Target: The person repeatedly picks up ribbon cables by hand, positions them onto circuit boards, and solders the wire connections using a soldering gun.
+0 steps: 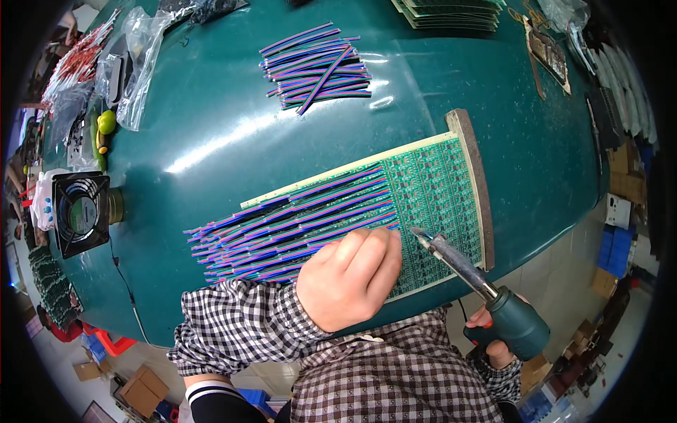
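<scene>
A green circuit board panel (435,190) lies on the table, densely covered with small parts. Several multicoloured ribbon wires (282,215) run in rows from its middle out past its left side. My left hand (350,278) is closed, its fingertips pinching a ribbon wire near the soldered ends; the grip itself is mostly hidden under the fingers. My right hand (500,354) grips the handle of a green soldering gun (518,324). The gun's tip points up and left and reaches over the board, just right of my left fingertips. Whether the tip touches the board I cannot tell.
A dark wooden strip (471,183) borders the panel's right side. Beyond lies a pile of loose ribbon wires (317,70). A small black fan (81,213) stands at the left, near plastic bags (141,77). More stacked boards (451,13) sit at the far edge.
</scene>
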Motion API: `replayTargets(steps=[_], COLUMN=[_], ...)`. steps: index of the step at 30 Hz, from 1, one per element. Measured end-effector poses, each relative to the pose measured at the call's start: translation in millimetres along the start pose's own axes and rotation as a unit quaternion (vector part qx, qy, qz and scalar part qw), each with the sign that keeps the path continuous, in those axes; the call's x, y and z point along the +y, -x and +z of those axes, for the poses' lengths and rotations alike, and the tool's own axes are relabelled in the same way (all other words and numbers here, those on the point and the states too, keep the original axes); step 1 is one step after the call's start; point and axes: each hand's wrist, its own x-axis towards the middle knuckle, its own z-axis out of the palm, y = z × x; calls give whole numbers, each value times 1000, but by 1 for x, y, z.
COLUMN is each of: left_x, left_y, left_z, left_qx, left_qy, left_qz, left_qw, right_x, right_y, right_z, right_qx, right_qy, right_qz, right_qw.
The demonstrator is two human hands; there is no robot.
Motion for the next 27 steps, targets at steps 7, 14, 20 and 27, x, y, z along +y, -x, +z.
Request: replayTargets(steps=[7, 14, 20, 27], left_x=[1, 1, 1, 1], left_y=[0, 0, -2, -1], left_z=[1, 3, 1, 3], left_qx=[-8, 3, 3, 6], left_qy=[-4, -9, -7, -6], left_qz=[-8, -8, -10, -13], left_qw=[1000, 1000, 1000, 1000], right_x=[1, 8, 8, 0], right_y=[0, 2, 0, -3], right_z=[-1, -4, -1, 2], right_qx=[-15, -13, -19, -4], right_qy=[58, 72, 67, 73], right_qz=[6, -5, -18, -29], right_qw=[998, 997, 997, 997])
